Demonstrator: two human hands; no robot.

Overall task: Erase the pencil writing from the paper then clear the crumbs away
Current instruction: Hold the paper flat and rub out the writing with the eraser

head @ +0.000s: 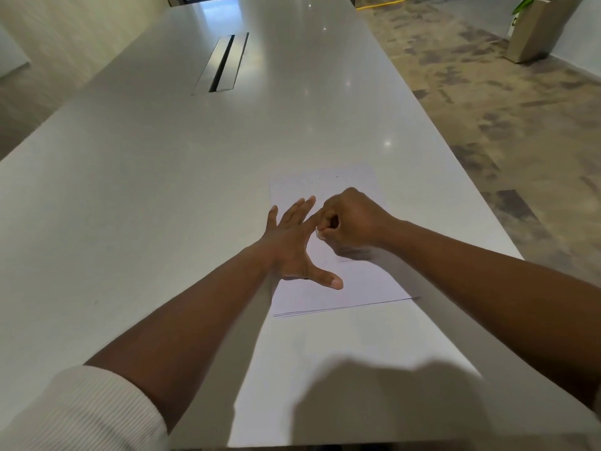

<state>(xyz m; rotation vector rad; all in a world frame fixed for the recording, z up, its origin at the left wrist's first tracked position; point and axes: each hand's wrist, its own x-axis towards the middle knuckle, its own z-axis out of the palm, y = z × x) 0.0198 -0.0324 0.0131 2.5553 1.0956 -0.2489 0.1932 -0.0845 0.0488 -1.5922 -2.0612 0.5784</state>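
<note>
A white sheet of paper (354,284) lies on the long white table (162,196), near its right edge. My left hand (292,242) presses flat on the sheet's left part, fingers spread and thumb stretched out. My right hand (349,221) is curled just right of those fingers and pinches a small white eraser (319,234), whose tip shows below the thumb against the paper. Faint pencil marks show under the right hand, and tiny dark specks lie near the sheet's far edge. More sheet edges peek out beneath the near edge.
A metal cable slot (224,63) is set into the table's far middle. The table's right edge (455,157) runs close to the paper, with patterned floor beyond. A planter (533,30) stands on the floor at far right.
</note>
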